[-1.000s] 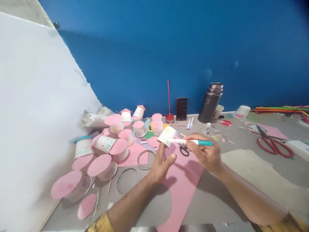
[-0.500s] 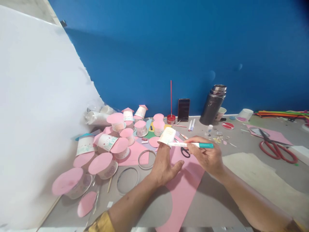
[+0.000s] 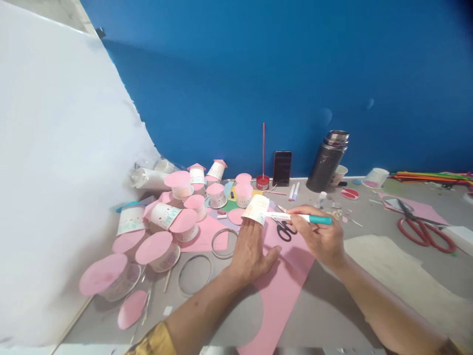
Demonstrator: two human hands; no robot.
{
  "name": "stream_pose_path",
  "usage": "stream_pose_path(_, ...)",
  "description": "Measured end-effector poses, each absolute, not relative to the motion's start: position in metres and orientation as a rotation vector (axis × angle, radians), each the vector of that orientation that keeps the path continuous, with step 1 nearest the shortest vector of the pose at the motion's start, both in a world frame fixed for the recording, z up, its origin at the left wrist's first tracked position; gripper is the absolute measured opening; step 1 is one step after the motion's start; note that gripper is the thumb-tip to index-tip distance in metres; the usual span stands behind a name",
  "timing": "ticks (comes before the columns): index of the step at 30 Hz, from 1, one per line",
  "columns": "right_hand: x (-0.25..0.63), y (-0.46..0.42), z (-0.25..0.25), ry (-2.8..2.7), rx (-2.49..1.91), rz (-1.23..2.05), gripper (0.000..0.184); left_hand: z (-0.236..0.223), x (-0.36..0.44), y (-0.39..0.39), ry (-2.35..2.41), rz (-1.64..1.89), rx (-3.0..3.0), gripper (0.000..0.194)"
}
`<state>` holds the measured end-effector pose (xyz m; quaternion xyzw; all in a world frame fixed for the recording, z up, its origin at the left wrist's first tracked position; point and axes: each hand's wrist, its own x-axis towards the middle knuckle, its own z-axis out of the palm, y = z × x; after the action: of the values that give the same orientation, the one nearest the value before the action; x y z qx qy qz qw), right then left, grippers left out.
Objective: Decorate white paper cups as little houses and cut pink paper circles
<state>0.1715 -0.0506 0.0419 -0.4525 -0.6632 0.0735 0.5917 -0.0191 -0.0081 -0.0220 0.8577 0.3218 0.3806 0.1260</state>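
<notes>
A white paper cup (image 3: 256, 209) with faint yellowish drawing on its side is held up, mouth toward me, by my left hand (image 3: 250, 254). The fingers of that hand reach inside the cup, so their tips are hidden, and the thumb sticks out to the right. My right hand (image 3: 321, 235) grips a white marker (image 3: 297, 217) with a teal cap on its back end. The marker's tip points left, at the right side of the cup. Underneath both hands lies a cut pink paper sheet (image 3: 283, 301), with small black-handled scissors (image 3: 285, 230) on it.
At left, several decorated cups with pink paper discs (image 3: 155, 246) crowd the table beside two tape rings (image 3: 195, 275). Behind stand a phone (image 3: 282, 168) and a dark flask (image 3: 328, 161). Red-handled scissors (image 3: 426, 232) and a pale sheet (image 3: 384, 266) lie to the right.
The marker and my right hand have shifted slightly right, so the marker's tip sits a little higher on the cup. The cup has turned a little on my left hand's fingers.
</notes>
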Motion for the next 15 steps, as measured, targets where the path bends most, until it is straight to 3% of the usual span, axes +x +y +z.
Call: stream_pose_path(15,0.169,-0.0496,0.0423,-1.656,-1.007,0.167,0.01,-0.0219,-0.0156,-0.0117,1.052,1.042,2.624,0.086)
